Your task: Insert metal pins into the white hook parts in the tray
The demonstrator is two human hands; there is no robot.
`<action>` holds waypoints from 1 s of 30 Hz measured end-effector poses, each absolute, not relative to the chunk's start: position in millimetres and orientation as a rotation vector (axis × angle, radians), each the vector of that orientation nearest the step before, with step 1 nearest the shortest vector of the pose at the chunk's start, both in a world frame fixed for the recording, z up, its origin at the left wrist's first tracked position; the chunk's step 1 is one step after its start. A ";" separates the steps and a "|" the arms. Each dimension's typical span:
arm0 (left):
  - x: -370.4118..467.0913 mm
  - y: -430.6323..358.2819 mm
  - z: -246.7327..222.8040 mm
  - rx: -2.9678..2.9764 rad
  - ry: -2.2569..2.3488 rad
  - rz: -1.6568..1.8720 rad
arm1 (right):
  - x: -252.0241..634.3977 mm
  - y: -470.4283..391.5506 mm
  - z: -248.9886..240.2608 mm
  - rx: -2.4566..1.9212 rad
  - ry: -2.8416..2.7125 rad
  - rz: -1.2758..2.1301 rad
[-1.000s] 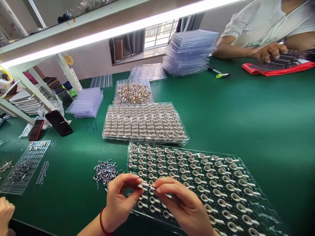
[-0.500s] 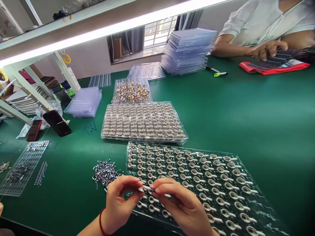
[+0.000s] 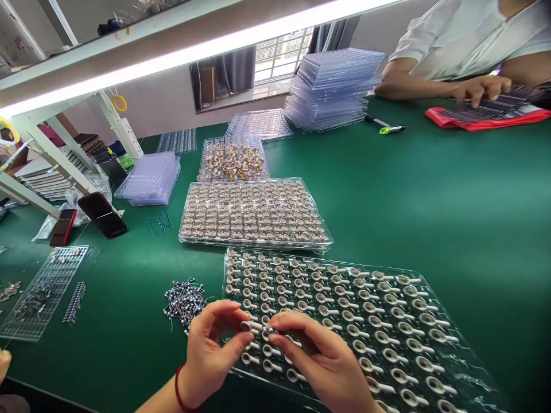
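Observation:
My left hand [image 3: 221, 335] pinches a small white plastic ring with a stem [image 3: 255, 326] between thumb and forefinger, its stem pointing right. Close beside the stem tip, my right hand [image 3: 316, 355] grips a tiny bluish-silver component with its thumb and forefinger [image 3: 271, 330]. Whether the two pieces touch cannot be made out. Both hands are over the near left part of a clear tray [image 3: 344, 265], which holds rows of similar white ringed pieces. Left of it lies a heap of small bluish leaded components [image 3: 185, 303].
Behind stands a filled clear tray [image 3: 256, 244], then a tray of yellow-and-white parts [image 3: 232, 160]. Clear tray stacks [image 3: 331, 89] rise at the back. Two phones [image 3: 102, 215] lean at left. A co-worker's hand [image 3: 482, 90] rests over dark strips on a red pouch [image 3: 439, 117].
The white piece has turned slightly so its ring shows, and the component in my right fingers shows more. My left fingers have parted a little. The view has shifted slightly.

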State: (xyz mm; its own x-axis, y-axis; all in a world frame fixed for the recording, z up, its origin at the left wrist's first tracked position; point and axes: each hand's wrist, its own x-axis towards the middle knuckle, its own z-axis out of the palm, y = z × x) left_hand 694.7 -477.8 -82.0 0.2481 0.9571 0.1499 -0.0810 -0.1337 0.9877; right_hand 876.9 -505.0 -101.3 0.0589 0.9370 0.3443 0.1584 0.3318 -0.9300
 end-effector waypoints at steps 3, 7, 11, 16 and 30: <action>695.5 -476.7 -80.5 1.354 0.896 1.159 | 877.5 -504.6 -102.4 -1.105 -1.404 0.809; 696.3 -475.5 -81.7 1.341 0.906 1.166 | 877.9 -504.6 -104.3 -1.111 -1.424 0.817; 695.7 -475.3 -82.8 1.330 0.905 1.149 | 877.3 -504.7 -102.5 -1.104 -1.426 0.818; 695.0 -476.1 -83.6 1.330 0.912 1.137 | 877.0 -504.5 -99.9 -1.131 -1.434 0.813; 694.5 -477.6 -87.8 1.747 0.993 1.166 | 877.3 -501.9 -93.2 -1.158 -1.596 0.613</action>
State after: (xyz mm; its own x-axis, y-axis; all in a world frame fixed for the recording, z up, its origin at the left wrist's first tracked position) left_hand 694.5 -477.6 -87.8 0.2683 0.9073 0.3237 0.1747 -0.3762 0.9099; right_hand 877.3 -501.9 -93.2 -0.0106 0.9005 0.4347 0.3777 0.4061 -0.8321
